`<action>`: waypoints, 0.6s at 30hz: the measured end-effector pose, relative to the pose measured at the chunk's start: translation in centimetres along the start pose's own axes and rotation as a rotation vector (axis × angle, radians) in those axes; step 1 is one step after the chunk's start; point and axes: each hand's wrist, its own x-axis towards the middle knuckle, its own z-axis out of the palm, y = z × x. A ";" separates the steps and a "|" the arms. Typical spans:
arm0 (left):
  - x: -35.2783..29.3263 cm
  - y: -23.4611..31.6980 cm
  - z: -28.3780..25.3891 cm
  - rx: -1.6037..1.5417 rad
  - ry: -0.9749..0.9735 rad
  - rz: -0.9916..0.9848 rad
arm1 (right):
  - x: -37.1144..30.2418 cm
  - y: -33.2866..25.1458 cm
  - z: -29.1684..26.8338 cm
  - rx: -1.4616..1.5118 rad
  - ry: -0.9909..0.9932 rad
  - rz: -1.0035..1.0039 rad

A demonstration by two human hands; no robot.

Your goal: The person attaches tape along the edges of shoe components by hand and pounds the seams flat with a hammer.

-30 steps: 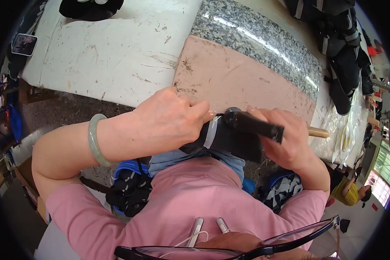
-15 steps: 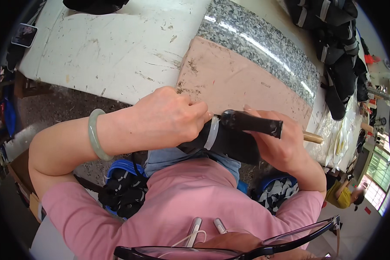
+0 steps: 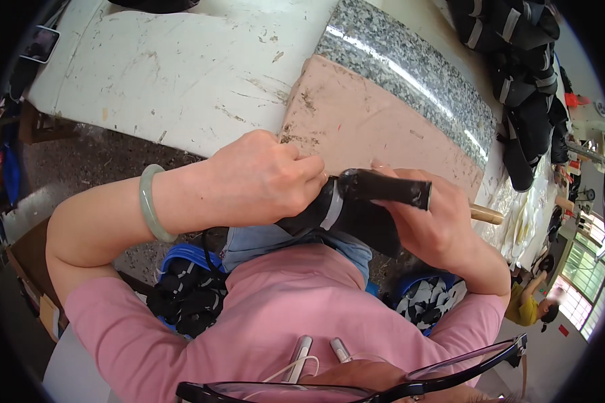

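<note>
In my right hand (image 3: 437,218) is a hammer, its dark, flared head (image 3: 386,187) over the work and its wooden handle (image 3: 485,213) sticking out to the right. My left hand (image 3: 272,176) is closed in a pinch at the upper edge of a black piece (image 3: 373,227) with a grey stripe across it, which looks like a shoe upper. The piece lies over my lap at the near edge of the pinkish board (image 3: 363,121). The hammer head is close to my left fingertips. What sits directly under the head is hidden.
A speckled stone slab (image 3: 403,74) lies behind the board on the white table (image 3: 195,74). Black striped pieces (image 3: 517,74) are heaped at the far right. Blue baskets with black pieces (image 3: 188,295) and grey-black pieces (image 3: 427,299) stand either side of me. Another person (image 3: 534,305) is far right.
The hammer head has shifted slightly up and left, close to my left fingertips. Both hands keep their holds. The whole view has turned a little.
</note>
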 end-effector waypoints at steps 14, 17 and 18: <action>-0.6 -0.7 0.7 -0.122 0.085 -0.032 | 1.3 -1.2 0.0 -0.084 -0.043 -0.024; -0.9 -0.8 -0.2 -0.416 0.033 -0.162 | 0.8 -1.1 0.5 -0.058 0.001 -0.019; -1.0 -0.6 0.1 -0.415 0.034 -0.165 | 0.8 -1.2 0.6 -0.061 0.007 -0.020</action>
